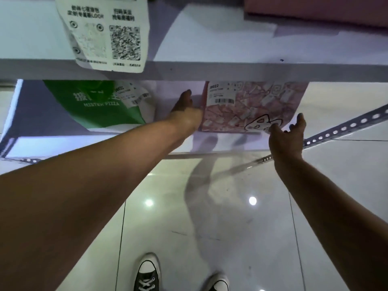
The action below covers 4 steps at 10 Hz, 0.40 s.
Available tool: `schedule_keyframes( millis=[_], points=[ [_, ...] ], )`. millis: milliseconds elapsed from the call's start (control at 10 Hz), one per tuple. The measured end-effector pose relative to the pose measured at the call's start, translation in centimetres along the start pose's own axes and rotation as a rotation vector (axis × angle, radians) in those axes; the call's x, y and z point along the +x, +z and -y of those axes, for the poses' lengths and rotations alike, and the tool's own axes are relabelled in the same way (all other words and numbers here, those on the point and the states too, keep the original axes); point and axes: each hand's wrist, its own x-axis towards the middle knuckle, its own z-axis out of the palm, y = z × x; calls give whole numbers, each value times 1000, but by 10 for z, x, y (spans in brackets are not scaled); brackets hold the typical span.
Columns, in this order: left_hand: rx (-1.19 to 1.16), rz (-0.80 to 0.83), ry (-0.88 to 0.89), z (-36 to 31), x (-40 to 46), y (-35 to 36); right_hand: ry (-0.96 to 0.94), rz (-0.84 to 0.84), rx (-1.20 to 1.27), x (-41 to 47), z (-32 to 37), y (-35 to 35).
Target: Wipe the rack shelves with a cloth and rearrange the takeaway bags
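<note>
A pink patterned takeaway bag with a white barcode label stands on the lower white shelf. My left hand lies flat against the bag's left side, fingers straight. My right hand is at the bag's lower right corner, fingers spread and loosely bent; whether it touches the bag is unclear. A green pizza bag sits to the left on the same shelf. No cloth is in view.
The upper shelf's front edge crosses the view above my hands. On it stand a white bag printed with QR codes and a pink box. A perforated metal rail runs on the right. Tiled floor and my shoes are below.
</note>
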Motion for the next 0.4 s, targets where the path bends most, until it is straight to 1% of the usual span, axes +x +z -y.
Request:
schedule_keyframes(
  millis=[100, 200, 300, 400],
  points=[
    [33, 60, 11, -10, 7, 6, -62, 108, -15, 8, 3, -8],
    [84, 253, 51, -17, 11, 12, -118, 208, -62, 17, 2, -13],
    [113, 257, 59, -16, 8, 19, -126, 236, -64, 17, 3, -17],
    [93, 24, 34, -21, 6, 29, -111, 258, -12, 15, 7, -21]
  ],
)
